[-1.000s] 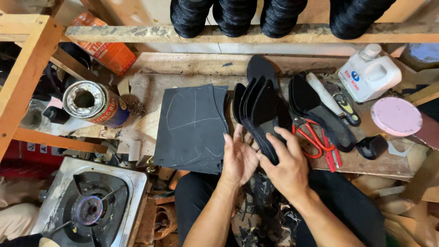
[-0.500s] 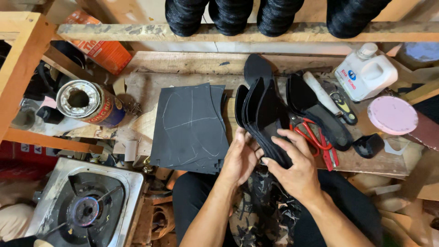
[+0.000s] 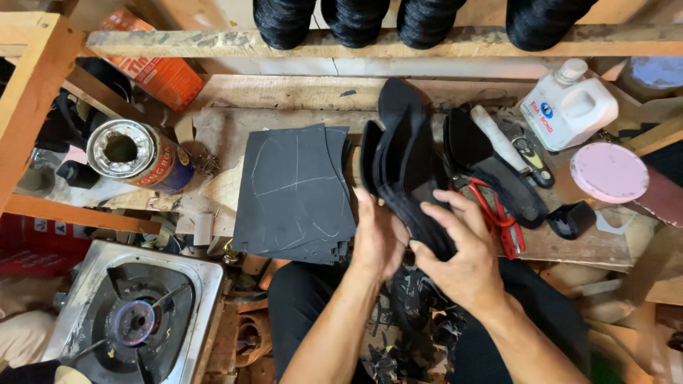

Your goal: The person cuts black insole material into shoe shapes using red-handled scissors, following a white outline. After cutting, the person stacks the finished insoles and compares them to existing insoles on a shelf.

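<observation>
Both my hands hold a stack of black sole-shaped cut pieces, fanned upright over the wooden bench. My left hand supports the stack from the left and below. From the right, my right hand grips the lower end of the stack, fingers curled over its edge. A pile of dark grey sheets with chalk outlines lies flat just left of my hands. Black scraps cover my lap.
Red-handled scissors, more black soles, a white glue bottle and a pink lid lie to the right. An open tin can rests at left. A lit gas burner sits lower left. Black thread cones stand on the wooden shelf above.
My hands and the stack of soles have stayed nearly in place. My right fingers have shifted slightly along the stack's edge.
</observation>
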The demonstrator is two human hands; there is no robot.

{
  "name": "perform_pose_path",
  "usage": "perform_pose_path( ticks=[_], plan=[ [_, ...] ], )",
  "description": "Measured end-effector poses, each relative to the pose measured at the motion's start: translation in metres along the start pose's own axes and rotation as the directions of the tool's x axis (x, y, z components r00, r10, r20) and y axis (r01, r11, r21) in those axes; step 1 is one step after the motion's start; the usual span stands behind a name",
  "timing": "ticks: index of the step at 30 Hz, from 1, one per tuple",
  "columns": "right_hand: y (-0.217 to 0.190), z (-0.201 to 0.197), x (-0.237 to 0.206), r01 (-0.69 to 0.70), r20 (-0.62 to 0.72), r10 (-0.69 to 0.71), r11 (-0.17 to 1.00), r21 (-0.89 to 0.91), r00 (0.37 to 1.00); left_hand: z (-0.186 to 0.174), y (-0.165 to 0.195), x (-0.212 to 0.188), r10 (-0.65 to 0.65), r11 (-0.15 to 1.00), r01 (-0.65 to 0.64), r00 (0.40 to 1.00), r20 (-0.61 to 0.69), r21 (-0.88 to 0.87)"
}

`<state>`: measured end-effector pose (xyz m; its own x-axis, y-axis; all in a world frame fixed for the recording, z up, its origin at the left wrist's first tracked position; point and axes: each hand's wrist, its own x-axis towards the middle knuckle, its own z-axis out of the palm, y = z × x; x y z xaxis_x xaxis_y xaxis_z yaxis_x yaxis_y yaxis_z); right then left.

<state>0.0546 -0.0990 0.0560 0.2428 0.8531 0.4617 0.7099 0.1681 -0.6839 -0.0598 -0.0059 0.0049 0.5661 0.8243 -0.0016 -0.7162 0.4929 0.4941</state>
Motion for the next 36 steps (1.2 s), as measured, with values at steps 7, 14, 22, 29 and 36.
perform_pose_path(
  ticks=[7,14,22,29,36],
  plan=[
    [0.005,0.013,0.001,0.022,0.041,-0.025,0.998,0.052,0.999,-0.015,0.008,0.008,-0.125,0.991,0.13,0.961,-0.245,0.006],
    [0.05,-0.01,0.003,-0.362,0.154,0.359,0.637,0.68,0.92,-0.028,0.011,-0.002,-0.143,0.985,0.131,0.983,-0.111,-0.113],
    [0.023,-0.021,0.005,-0.069,-0.069,0.098,0.939,0.337,0.993,-0.015,0.017,-0.003,-0.124,0.988,0.112,0.986,-0.11,-0.106],
    [-0.017,0.007,0.011,0.146,0.125,-0.143,0.989,-0.017,0.982,0.007,0.013,-0.013,-0.015,0.996,0.025,0.994,-0.11,0.091],
    [0.042,-0.043,0.016,-0.289,-0.059,0.297,0.95,0.12,0.953,-0.014,0.052,-0.03,0.068,0.998,-0.066,0.993,-0.092,0.024]
  ],
)
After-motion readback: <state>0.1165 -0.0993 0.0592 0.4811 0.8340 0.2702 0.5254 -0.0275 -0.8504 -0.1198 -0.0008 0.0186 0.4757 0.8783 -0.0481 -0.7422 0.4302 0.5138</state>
